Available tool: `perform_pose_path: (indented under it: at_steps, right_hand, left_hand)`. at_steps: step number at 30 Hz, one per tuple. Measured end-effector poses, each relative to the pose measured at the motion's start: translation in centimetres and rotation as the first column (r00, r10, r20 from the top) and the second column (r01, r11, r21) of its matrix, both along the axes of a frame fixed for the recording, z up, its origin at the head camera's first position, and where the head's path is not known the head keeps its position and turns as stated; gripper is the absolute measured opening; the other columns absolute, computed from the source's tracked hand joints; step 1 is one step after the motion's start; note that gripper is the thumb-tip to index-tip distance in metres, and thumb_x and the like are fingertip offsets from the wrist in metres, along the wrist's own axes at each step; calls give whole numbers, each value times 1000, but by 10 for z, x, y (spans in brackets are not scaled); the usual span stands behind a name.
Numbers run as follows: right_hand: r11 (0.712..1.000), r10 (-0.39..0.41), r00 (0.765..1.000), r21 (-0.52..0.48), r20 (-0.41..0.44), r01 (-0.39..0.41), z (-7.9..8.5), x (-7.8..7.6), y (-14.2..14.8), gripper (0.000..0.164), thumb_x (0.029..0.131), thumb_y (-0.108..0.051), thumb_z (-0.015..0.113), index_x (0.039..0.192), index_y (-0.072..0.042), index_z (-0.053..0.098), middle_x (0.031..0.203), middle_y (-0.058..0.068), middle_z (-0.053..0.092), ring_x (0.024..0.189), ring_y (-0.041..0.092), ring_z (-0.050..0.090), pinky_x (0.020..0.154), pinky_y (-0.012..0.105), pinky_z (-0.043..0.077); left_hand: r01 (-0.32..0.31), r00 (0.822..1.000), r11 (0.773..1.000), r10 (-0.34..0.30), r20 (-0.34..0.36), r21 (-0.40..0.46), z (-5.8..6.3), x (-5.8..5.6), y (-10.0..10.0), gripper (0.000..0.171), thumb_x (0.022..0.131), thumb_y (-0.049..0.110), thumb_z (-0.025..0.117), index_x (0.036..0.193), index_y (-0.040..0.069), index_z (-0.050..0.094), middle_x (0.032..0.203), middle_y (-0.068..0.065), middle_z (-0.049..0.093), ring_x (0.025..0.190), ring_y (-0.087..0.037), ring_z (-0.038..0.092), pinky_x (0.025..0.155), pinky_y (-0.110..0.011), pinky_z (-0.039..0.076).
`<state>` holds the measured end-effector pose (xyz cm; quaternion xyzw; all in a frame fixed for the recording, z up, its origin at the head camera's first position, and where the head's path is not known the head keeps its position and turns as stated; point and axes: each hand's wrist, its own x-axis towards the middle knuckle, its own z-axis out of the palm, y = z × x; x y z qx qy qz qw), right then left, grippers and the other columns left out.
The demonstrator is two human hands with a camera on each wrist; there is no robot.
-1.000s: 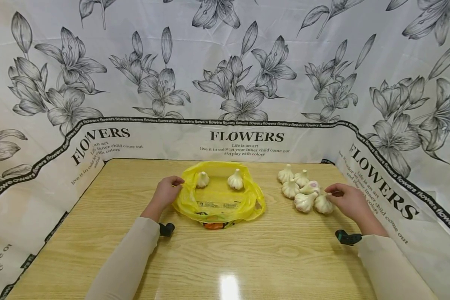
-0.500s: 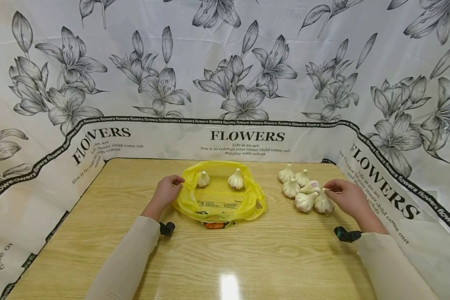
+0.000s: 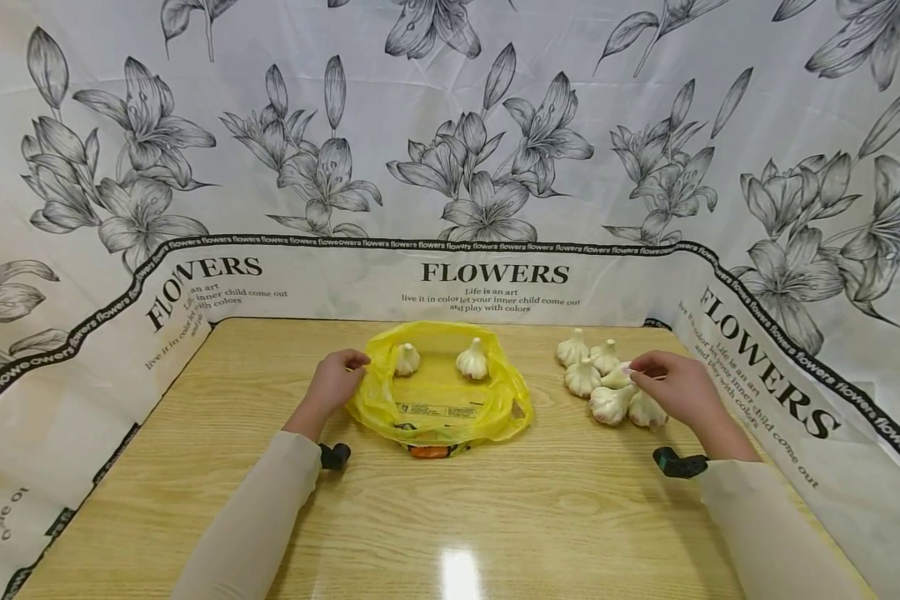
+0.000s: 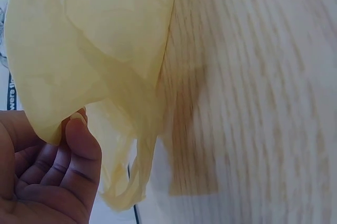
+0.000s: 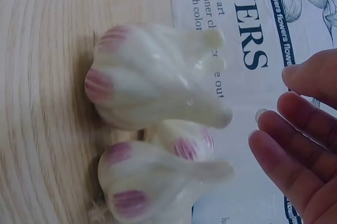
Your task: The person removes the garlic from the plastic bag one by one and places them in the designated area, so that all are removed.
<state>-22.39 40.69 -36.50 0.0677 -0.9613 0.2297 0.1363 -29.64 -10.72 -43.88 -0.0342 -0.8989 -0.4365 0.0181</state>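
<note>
A yellow plastic bag (image 3: 510, 408) lies on the table with its mouth spread wide, and two garlic bulbs (image 3: 472, 359) stand inside it. My left hand (image 3: 335, 383) pinches the bag's left rim between thumb and fingers, as the left wrist view shows close up. To the right of the bag sits a cluster of several white garlic bulbs (image 3: 610, 405). Over the right side of that cluster hovers my right hand (image 3: 678, 385), its fingers loosely bent and holding nothing. In the right wrist view, purple-streaked garlic bulbs (image 5: 147, 79) stand just beyond the fingertips.
The wooden table (image 3: 450, 508) has a floral curtain (image 3: 495, 200) standing around its back and sides. Black wrist cameras (image 3: 335, 456) sit on both wrists. Bare wood separates the bag from the garlic cluster.
My right hand has moved left and slightly up, from the stem of the rightmost garlic bulb to above the bulb behind it. My left hand keeps its pinch on the bag.
</note>
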Motion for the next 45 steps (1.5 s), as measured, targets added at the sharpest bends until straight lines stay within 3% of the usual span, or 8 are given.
perform_pose_path:
  at_steps: [21,45]
  right_hand:
    - [994,97,995,-54,38,-95,4,-22,-54,21,95,-20,62,109,-5,68,105,14,69,98,31,64,85,48,53]
    - [975,174,985,-140,7,-172,-4,-52,-126,14,91,-19,66,101,-10,70,99,9,71,92,25,67,83,44,55]
  left_hand:
    - [1,1000,1000,-1,-3,19,5,1,0,24,98,12,53,118,6,64,110,-13,63,97,-27,60,76,-34,51]
    - [9,1000,1000,-8,-23,15,1,-2,-1,24,98,12,53,119,7,64,111,-13,63,99,-28,60,77,-36,51]
